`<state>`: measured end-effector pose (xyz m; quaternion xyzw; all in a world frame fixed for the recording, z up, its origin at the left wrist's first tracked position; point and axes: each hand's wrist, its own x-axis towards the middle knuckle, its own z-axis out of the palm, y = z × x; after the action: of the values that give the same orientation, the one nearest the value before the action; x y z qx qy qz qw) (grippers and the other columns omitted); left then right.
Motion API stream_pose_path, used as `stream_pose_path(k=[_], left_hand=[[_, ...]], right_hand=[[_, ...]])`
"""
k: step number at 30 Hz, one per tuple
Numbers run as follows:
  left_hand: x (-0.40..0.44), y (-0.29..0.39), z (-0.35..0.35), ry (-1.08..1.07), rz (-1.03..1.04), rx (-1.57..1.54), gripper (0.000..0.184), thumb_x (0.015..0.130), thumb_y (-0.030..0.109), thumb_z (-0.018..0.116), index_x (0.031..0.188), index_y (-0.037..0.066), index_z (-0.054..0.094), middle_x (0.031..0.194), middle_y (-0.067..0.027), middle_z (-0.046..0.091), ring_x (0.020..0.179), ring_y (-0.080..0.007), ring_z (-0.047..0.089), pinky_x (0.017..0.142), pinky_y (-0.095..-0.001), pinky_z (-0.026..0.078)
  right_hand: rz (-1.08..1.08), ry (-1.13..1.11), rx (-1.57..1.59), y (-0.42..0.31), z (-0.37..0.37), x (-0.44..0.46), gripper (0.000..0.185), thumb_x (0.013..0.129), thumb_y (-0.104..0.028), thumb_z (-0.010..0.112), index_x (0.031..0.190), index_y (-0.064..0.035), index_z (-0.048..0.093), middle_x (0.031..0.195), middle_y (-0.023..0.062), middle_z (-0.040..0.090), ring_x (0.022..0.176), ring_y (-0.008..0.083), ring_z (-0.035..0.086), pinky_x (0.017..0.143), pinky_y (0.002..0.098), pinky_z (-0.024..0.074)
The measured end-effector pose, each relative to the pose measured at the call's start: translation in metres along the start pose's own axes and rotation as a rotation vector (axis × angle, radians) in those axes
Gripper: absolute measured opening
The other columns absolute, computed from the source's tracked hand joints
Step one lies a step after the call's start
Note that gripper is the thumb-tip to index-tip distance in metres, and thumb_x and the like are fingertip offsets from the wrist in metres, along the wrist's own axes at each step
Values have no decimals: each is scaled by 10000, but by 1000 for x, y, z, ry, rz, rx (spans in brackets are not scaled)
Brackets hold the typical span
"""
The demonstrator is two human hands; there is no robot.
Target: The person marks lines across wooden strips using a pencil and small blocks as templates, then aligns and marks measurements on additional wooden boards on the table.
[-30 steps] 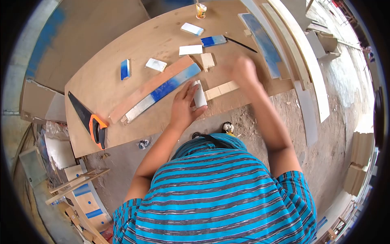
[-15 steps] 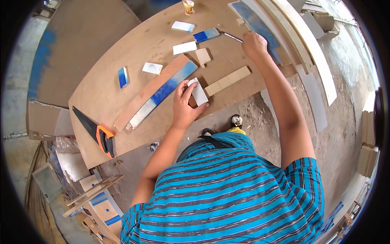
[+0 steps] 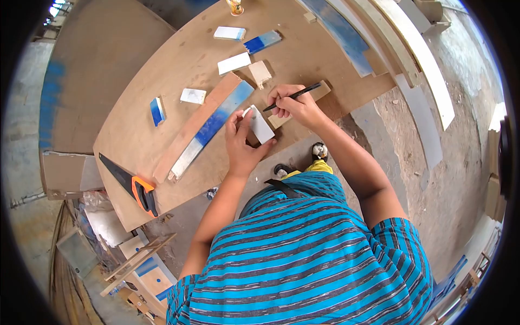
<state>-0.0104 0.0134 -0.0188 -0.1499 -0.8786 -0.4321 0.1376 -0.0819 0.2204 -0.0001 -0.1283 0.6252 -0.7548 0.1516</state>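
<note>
My left hand (image 3: 244, 142) grips a white rectangular wooden block (image 3: 260, 126) by its edges near the front of the table. Between the fingers of my right hand (image 3: 293, 104) is a dark pencil (image 3: 306, 91), its tip close to the block's upper right edge; whether it touches I cannot tell. Under my right hand lies a plain wooden strip (image 3: 322, 91), partly hidden by the hand and the block. Left of my left hand, a long board painted blue and white (image 3: 212, 127) rests beside a bare reddish-brown board (image 3: 197, 123).
A handsaw with an orange and black handle (image 3: 142, 190) lies at the table's left end. Several small offcuts, among them a white block (image 3: 233, 63) and a blue one (image 3: 262, 41), are scattered farther back. Long boards (image 3: 414, 46) line the right side. A cup (image 3: 235, 6) stands at the back.
My right hand has picked up the pencil from the back right and brought it left and nearer, beside the white block. My left hand still holds the block; the view has shifted slightly.
</note>
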Motion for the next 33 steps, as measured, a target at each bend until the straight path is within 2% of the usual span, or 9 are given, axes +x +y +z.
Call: stream_pose_path(k=[3,6,9,12,15,18,33], left_hand=[[1,3,-1,-3,-16,19,851,564,188,931,1331,48,590,1294,-151,479,1172,-331,533,1004,-427,460],[0,2,-2,-29,20,46,884,587,160,922,1386,83,550,1332,-144,434,1204,-314,505,1031,-417,437],[0,2,-2,-35,17,55,892,586,162,921,1390,81,546,1333,-147,434,1202,-316,503,1030,-420,433],[1,3,-3,-42,13,37,893,589,164,918,1396,81,543,1335,-148,434,1201,-319,500,1034,-425,426],[0,2,-3,-45,27,32,899,590,165,915,1402,77,539,1341,-150,432,1205,-320,495,1039,-426,421],[0,4,-3,-48,31,46,903,590,164,914,1405,72,535,1343,-152,434,1204,-317,496,1036,-424,422],[1,4,-2,-42,41,62,907,580,177,919,1399,81,541,1339,-148,447,1203,-318,507,1039,-423,427]], right_hand=[[-59,-36,-83,-2,1,-1,174,813,-97,521,822,17,653,710,46,635,629,111,616,549,257,474],[-157,-31,-214,-2,2,0,179,789,-101,530,786,40,641,688,76,629,602,141,620,533,279,471],[-180,-25,-269,-1,0,-1,141,751,-116,558,739,-4,642,647,101,621,581,192,586,564,354,461],[-207,-31,-281,-4,-1,-2,131,738,-124,569,729,-12,638,641,110,604,580,219,570,561,369,448],[-234,-38,-325,-4,-1,-1,126,733,-125,573,718,-10,622,639,129,588,582,248,557,564,375,444],[-330,-34,-377,2,0,0,114,728,-88,550,737,2,619,600,119,555,511,212,518,502,357,388],[-328,-17,-501,3,4,-1,93,735,-101,568,745,-21,614,597,145,552,512,277,530,515,384,427]])
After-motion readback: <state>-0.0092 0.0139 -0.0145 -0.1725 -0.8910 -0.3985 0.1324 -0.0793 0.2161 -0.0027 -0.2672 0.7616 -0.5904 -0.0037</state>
